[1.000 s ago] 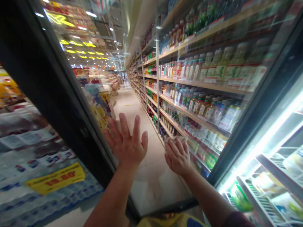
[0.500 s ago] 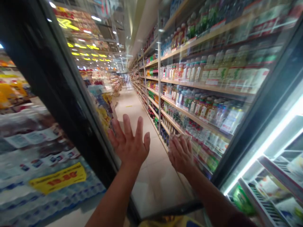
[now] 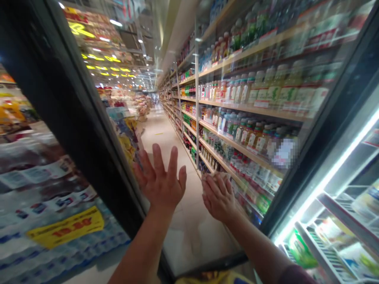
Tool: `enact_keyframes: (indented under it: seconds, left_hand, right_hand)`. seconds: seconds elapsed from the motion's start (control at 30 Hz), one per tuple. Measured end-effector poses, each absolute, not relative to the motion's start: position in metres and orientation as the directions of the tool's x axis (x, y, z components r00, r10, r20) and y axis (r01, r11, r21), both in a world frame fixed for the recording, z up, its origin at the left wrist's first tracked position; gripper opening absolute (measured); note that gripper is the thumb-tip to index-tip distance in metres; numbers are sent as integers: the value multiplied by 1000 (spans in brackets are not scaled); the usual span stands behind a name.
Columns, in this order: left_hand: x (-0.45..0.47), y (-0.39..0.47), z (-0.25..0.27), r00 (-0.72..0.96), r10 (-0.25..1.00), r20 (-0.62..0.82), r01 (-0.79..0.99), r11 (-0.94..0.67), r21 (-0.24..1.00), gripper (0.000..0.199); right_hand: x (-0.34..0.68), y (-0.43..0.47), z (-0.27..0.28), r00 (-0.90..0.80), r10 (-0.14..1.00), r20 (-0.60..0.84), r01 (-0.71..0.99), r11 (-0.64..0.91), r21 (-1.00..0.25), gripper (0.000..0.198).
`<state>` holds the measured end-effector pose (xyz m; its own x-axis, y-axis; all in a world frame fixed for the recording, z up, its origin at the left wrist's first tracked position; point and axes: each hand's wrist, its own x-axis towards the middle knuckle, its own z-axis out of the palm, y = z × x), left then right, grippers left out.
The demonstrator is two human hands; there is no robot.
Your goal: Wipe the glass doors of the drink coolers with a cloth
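Your right hand [image 3: 219, 199] is the one at the pale cloth [image 3: 213, 174], and your left hand [image 3: 162, 181] is off to the left, well apart from it. The cloth is under your right fingers and peeks out just past their tips, on the far side from your wrist. It is all bunched up, so you can't tell its long way; the bit that shows is a thin strip going side to side across your fingertips. Those fingers lie close together on top of it, and you can't tell if they curl around it. Your left fingers are spread wide like a star, and that palm looks flat on the glass [image 3: 189, 225]. The cloth seems to sit between your right hand and that same glass, which has a thick dark frame [image 3: 97, 146] around it. To your right, past the frame, is a bright fridge with racks [image 3: 334, 252], and they hold a green pack [image 3: 299, 248] and white packs [image 3: 355, 256]. In the glass you see long shelves [image 3: 237, 106] with rows of bottles [image 3: 284, 86] standing up. To your left, outside the frame, bottles in plastic wrap [image 3: 56, 177] are piled up, with a yellow price sign [image 3: 66, 228] in front.
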<state>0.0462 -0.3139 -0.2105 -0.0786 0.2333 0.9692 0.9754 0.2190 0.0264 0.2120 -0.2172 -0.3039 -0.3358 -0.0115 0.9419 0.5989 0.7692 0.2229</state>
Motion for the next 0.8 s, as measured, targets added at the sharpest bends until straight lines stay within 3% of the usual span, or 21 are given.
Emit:
enact_keyframes:
  seconds: [0.07,0.23,0.3,0.4,0.5,0.57,0.7,0.8]
  left_hand:
    - [46,-313,-212,-108,235,966,980,191,63,67]
    - [48,-311,-212,-117,235,965,976,204,68,66]
    - [48,-312,-211,-98,230,968,972,233,43,67]
    - [47,-313,-210,-76,235,969,971,239,18,67]
    - [46,-314,-210,-96,236,967,970,238,38,66]
    - [46,-313,-211,-114,240,964,973,222,60,64]
    - [46,-312,-212,-127,243,962,976,203,78,63]
    - [46,-312,-212,-126,240,962,972,223,72,63]
  right_hand:
    - [232,-205,-317,-347,-17,938,614,751,241,59]
    - [255,-173,-260,-18,134,991,724,686,-80,68]
    - [235,-184,-239,28,159,987,708,693,-132,67]
    - [197,-216,-252,-141,142,980,677,736,-9,65]
    - [189,-231,-293,-365,-12,931,561,795,230,55]
    - [203,-222,-305,-388,-49,920,544,794,271,55]
    - [232,-193,-262,-147,106,983,696,717,27,69]
    - [215,-199,-222,10,178,984,712,690,-132,68]
